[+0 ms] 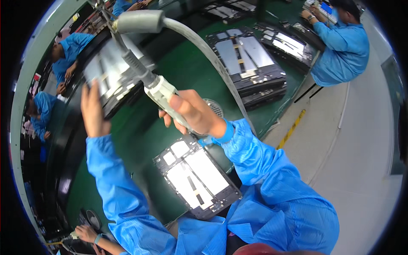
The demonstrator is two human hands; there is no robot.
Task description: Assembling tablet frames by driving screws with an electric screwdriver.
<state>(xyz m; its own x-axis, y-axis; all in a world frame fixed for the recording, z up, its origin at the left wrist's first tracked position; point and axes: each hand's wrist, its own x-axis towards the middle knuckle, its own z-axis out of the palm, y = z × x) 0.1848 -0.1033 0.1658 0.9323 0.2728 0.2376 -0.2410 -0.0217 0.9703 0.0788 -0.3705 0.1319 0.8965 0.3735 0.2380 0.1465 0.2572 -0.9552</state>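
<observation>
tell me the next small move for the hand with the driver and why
Probably bring the right hand down and left so the tip of the powered screwdriver meets the panel assembly that the left hand steadies. The driver is gripped and angled toward that panel, yet its tip is blurred, so contact cannot be confirmed.

green workbench (187,63), pale floor (361,140), yellow floor line (291,129)

A panel frame (196,175) lies on the tabletop (178,68) near me; my screwdriver (159,91) hangs above it, another panel (111,76) far left, stacked panels (250,63) far right.
</observation>
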